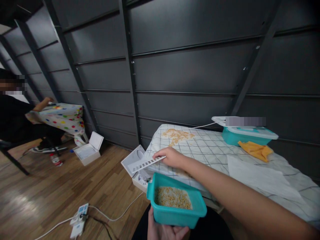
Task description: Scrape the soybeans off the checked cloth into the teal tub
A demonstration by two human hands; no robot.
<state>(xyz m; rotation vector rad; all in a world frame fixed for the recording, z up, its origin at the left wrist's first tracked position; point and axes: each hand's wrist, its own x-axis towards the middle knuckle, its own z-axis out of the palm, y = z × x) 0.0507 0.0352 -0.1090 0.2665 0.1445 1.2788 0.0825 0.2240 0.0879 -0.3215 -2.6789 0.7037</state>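
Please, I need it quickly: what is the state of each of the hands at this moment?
Left hand: holding the teal rectangular plastic bin from below.
Right hand: closed on one end of the long white slotted strip.

a count of the room: pairs first, then singles

from where i stand there are two teal tubs, two cloth-covered tables and two open white boxes. two people are here: the worker, with one left hand and one right hand showing, and one co-worker. then the singles: one slotted white strip, one orange cloth, one white sheet, one bottle. the grains are too many to count.
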